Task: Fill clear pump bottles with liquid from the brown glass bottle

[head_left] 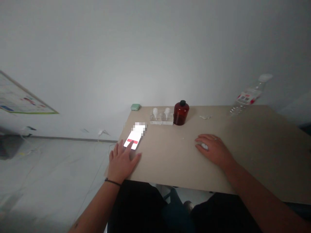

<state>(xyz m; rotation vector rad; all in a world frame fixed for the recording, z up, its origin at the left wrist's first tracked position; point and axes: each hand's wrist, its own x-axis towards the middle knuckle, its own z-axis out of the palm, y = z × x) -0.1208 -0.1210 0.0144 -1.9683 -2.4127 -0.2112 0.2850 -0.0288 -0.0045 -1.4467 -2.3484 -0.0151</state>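
Note:
On the left of the table lies a phone [135, 136] with a lit white screen and a red button; part of the picture there is blurred into blocks. The index fingertip of my left hand [121, 163] touches the red button, its fingers spread and the thumb apart. My right hand [213, 150] rests palm down on the table, thumb and fingers curled around a small white object [204, 146]. Most of that object is covered by the hand, and its kind cannot be made out.
A clear two-part holder [161, 122] with two white pointed pieces stands behind, beside a dark red-brown bottle [181, 113] with a black cap. A green case [135, 107], a white scrap [205, 117] and a tilted clear plastic bottle [247, 97] are along the table's [167, 161] far side.

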